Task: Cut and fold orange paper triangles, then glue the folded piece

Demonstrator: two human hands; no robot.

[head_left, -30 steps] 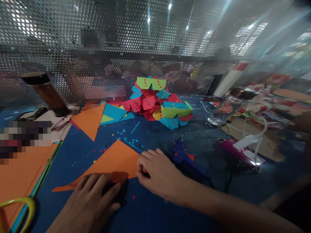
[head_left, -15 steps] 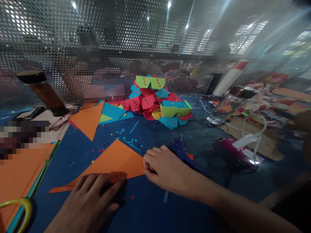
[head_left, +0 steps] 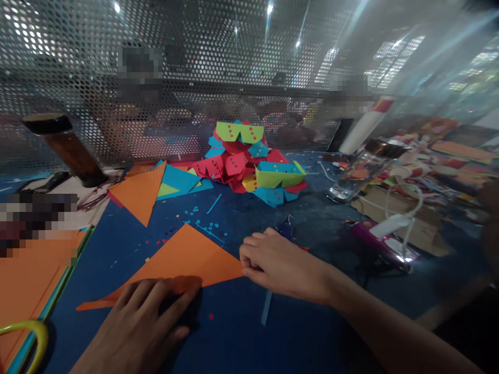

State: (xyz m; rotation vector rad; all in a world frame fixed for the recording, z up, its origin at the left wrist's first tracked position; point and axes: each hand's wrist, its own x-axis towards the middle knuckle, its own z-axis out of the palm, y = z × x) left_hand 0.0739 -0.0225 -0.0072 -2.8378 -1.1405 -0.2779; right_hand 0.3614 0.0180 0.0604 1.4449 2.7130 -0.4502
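Note:
A folded orange paper triangle (head_left: 189, 257) lies on the blue tabletop in front of me. My left hand (head_left: 146, 311) rests on its lower edge, palm down, fingers spread and the thumb apart. At the triangle's right corner is my right hand (head_left: 273, 262), its fingers curled closed on the tip, which they partly hide. Beyond the triangle are tiny blue paper scraps (head_left: 212, 226) and a narrow blue strip (head_left: 214, 203). Another thin strip (head_left: 266, 307) lies below my right wrist. Behind my right hand sits a dark blue object (head_left: 286, 227), mostly covered.
Brightly coloured paper masks (head_left: 239, 161) are piled at the back, beside another orange triangle (head_left: 140, 189). Bottles stand left (head_left: 72, 150) and right (head_left: 360, 171). A purple device (head_left: 382, 241) with a white cable lies right; orange sheets (head_left: 35, 280) and yellow scissors handle (head_left: 41, 337) lie left.
My right hand has slid a little to the right along the orange paper, uncovering more of its right corner. My left hand has stayed in place.

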